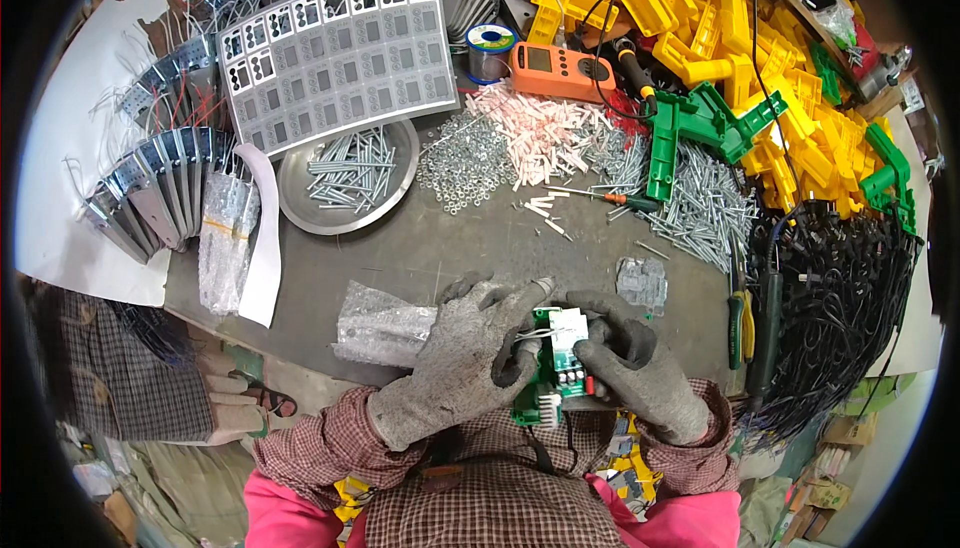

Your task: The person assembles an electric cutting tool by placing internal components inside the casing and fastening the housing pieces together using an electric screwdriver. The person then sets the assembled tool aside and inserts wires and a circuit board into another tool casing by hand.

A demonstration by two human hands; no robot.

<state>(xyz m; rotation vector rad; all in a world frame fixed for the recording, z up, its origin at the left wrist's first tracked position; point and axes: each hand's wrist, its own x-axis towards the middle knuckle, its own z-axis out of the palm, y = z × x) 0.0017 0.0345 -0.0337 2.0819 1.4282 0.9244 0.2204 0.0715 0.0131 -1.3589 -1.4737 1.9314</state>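
Both my hands wear grey knit gloves and meet near the table's front edge. Between them is a green circuit board [568, 356] with a white block, a row of dark terminals, a small red part and a pale finned piece at its lower end. My left hand [470, 343] closes on the board's left side, where thin light wires cross toward the white block. Fingers of my right hand [635, 360] pinch its right edge. A green piece under the board is partly hidden by the gloves. Beside my left hand lies a bubble-wrap pouch [378, 325].
Beyond my hands stand a metal bowl [293, 198] of screws, nuts [465, 163], pale sleeves [540, 128] and loose screws [705, 213]. An orange multimeter [562, 73], a solder spool [490, 53] and a sticker sheet [340, 58] lie farther back. Yellow housings [740, 38], black cables [830, 318] and pliers [741, 328] fill the right.
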